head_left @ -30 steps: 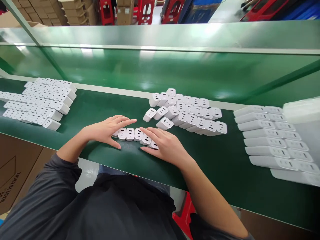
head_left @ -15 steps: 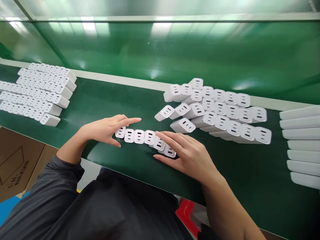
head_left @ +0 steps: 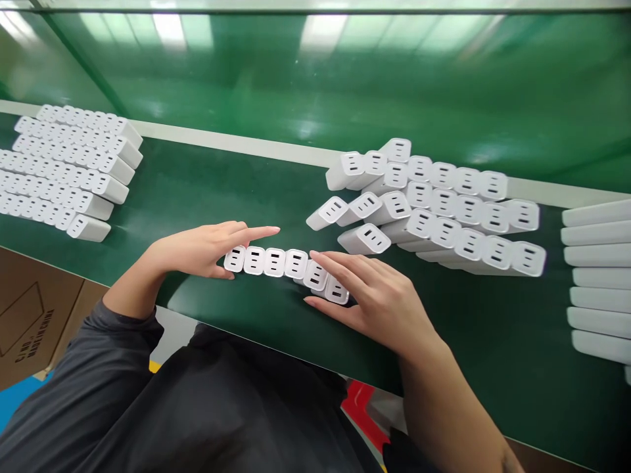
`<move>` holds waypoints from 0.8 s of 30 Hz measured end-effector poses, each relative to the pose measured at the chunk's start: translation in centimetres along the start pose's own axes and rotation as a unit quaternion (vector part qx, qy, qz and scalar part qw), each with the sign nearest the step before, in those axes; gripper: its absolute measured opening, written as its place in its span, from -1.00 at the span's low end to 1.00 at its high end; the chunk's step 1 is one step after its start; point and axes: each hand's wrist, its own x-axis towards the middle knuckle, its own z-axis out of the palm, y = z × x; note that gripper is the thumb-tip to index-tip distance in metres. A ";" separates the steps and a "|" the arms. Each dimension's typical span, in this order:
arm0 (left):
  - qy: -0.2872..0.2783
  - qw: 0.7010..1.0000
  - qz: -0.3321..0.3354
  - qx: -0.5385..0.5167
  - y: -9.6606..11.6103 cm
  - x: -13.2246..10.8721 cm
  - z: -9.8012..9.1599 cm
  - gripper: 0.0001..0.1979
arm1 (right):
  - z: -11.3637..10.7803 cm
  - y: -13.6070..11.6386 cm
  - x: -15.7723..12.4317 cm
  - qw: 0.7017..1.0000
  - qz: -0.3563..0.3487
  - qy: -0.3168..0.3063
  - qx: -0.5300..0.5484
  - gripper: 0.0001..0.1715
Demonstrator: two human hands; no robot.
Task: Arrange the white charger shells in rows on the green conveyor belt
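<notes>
A short row of white USB charger blocks [head_left: 275,262] stands on the green table with the port faces up. My left hand [head_left: 200,248] cups the row's left end, thumb on the near side and index finger stretched along the far side. Around the right end is my right hand [head_left: 377,295], its fingers along the far side and its thumb on the near side. The two rightmost blocks sit slightly askew, bending toward me, and are partly covered by the right fingers. The hidden fingertips' contact cannot be seen fully.
More charger blocks [head_left: 446,233] stand in uneven rows beyond my right hand, a few leaning. Tight rows of chargers [head_left: 73,164] stand at the far left. White blocks [head_left: 599,277] lie at the right edge. A cardboard box [head_left: 37,322] is below the table, left.
The view has tilted slightly. The leftmost block of the row shows more clearly beside my left hand, and its thumb sits closer in. Both hands stay around the row's ends.
</notes>
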 end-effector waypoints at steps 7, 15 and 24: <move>-0.032 0.999 -0.023 0.014 0.5 0.2 -0.2 -0.03 | 0.0 0.0 -0.1 1.000 0.001 -0.008 0.007 -0.37; -0.042 0.998 -0.027 0.048 1.2 0.6 0.6 -0.14 | -0.2 -0.2 -0.1 1.000 -0.003 -0.017 0.013 -0.29; -0.012 0.998 -0.039 0.050 1.2 -0.3 -0.2 -0.15 | -0.4 -0.2 -0.2 0.999 0.011 -0.029 0.012 -0.33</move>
